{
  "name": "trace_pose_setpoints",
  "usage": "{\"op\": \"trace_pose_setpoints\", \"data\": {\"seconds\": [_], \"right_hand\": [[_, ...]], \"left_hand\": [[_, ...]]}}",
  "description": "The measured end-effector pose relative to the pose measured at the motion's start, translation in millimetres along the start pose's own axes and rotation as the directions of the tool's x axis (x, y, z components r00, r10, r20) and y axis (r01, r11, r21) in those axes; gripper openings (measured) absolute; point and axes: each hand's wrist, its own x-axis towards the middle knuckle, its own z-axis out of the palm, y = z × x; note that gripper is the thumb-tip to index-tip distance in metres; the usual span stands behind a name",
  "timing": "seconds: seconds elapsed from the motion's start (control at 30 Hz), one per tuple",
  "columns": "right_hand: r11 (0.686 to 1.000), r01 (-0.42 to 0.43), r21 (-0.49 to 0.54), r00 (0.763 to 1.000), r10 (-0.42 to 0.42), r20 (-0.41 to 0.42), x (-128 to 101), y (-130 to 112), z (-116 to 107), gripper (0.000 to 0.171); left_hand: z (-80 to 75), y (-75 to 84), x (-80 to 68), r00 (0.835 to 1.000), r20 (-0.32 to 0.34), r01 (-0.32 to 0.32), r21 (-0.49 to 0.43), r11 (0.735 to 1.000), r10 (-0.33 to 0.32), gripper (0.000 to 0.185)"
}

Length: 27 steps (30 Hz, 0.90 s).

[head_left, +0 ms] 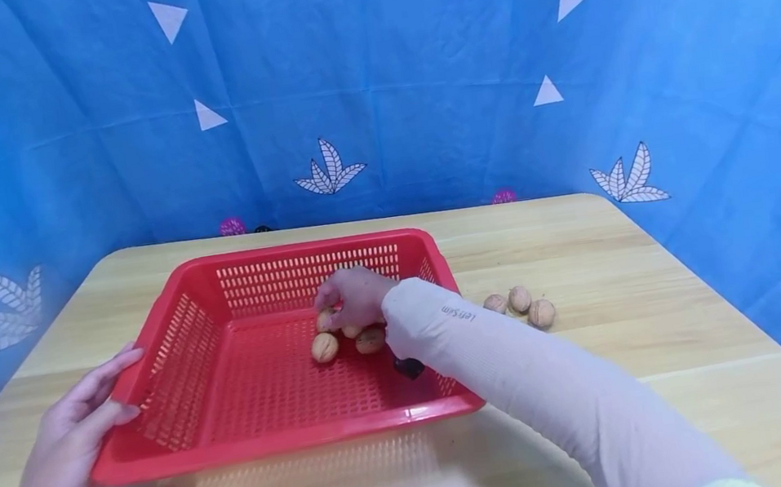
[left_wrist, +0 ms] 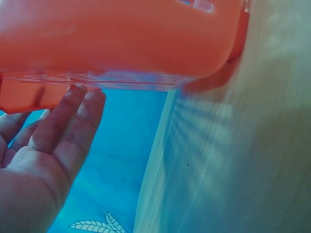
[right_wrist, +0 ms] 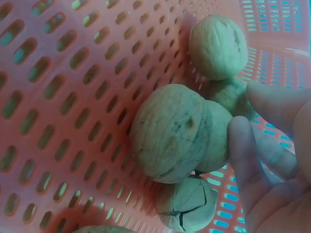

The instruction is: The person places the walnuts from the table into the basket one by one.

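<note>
A red perforated basket (head_left: pixel 184 361) stands on the wooden table, and its underside (left_wrist: pixel 121 43) fills the top of the left wrist view. My left hand (head_left: pixel 110 391) lies against its left rim with straight fingers (left_wrist: pixel 73 116). My right hand (head_left: pixel 353 298) reaches down into the basket among several walnuts (head_left: pixel 325 347). In the right wrist view its fingertips (right_wrist: pixel 245 150) pinch one walnut (right_wrist: pixel 216 138) that sits behind a larger-looking walnut (right_wrist: pixel 167 133) on the basket floor (right_wrist: pixel 58 97).
Three walnuts (head_left: pixel 521 308) lie on the table (head_left: pixel 670 338) just right of the basket. A blue patterned cloth (head_left: pixel 415 92) walls in the back and both sides. The table's bare front strip (head_left: pixel 363 486) runs under my right sleeve.
</note>
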Motion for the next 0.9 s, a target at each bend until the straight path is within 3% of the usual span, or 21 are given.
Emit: {"op": "trace_pose_setpoints", "data": {"seconds": [0.17, 0.33, 0.43, 0.57, 0.7, 0.8, 0.9], "right_hand": [[0.999, 0.034, -0.029, 0.999, -0.034, 0.003, 6, 3, 1, 0.028], [0.999, 0.041, -0.024, 0.999, -0.041, -0.024, 9, 3, -6, 0.026], [0.992, -0.012, 0.122, 1.0, 0.014, -0.015, 0, -1, -9, 0.025], [0.941, -0.073, 0.33, 0.997, 0.075, 0.007, -10, -5, -13, 0.026], [0.94, -0.027, 0.341, 0.999, 0.036, -0.019, -8, -2, -18, 0.026], [0.954, 0.062, 0.292, 0.997, -0.049, -0.051, -2, 2, -23, 0.023], [0.93, 0.172, 0.324, 0.985, -0.153, -0.085, 2, 4, -30, 0.023]], "left_hand": [[-0.5, 0.6, -4.3, 0.998, -0.029, 0.055, 0.055, 0.997, -0.053, 0.061], [-0.6, 1.0, 0.8, 1.0, 0.001, -0.018, 0.006, 1.0, 0.018, 0.057], [-3.3, -0.1, 4.6, 0.996, 0.039, -0.072, -0.083, 0.994, 0.075, 0.053], [-4.9, 2.6, 6.4, 0.994, 0.057, -0.084, -0.126, 0.988, 0.092, 0.052], [-3.5, 3.0, 5.9, 0.997, 0.043, -0.063, -0.098, 0.993, 0.068, 0.054], [-2.2, 1.7, 3.9, 0.999, 0.024, -0.037, -0.066, 0.997, 0.039, 0.056], [-2.3, 1.5, 2.4, 1.0, 0.018, -0.024, -0.048, 0.999, 0.025, 0.056]]}}
